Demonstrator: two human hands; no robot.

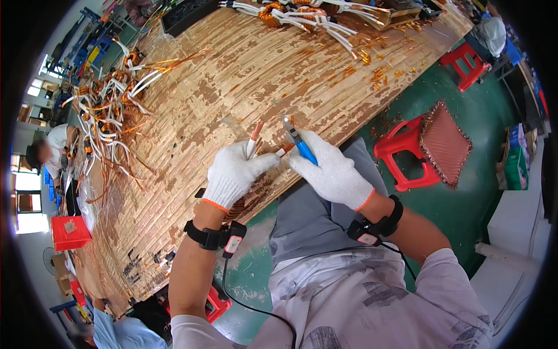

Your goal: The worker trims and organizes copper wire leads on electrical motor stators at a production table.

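My left hand [231,172], in a white knit glove with an orange cuff, is closed around a white-sleeved copper wire [253,142]. Its bare copper end points up and away from me. Part of a copper-coloured coil [236,208] shows below that wrist, mostly hidden by the hand. My right hand [336,174], gloved likewise, grips a blue utility knife [304,149] whose metal tip points away from me. Between the hands, close to the left thumb, another short wire end [284,150] shows. Both hands are above the near edge of the worn wooden table [203,110].
Wound coils with white leads [110,116] are piled at the left; more coils [290,14] lie at the far side. Amber scraps [378,75] litter the far right. A red stool [401,152] with a cushion stands at right. People work at left [58,139] and lower left [125,331].
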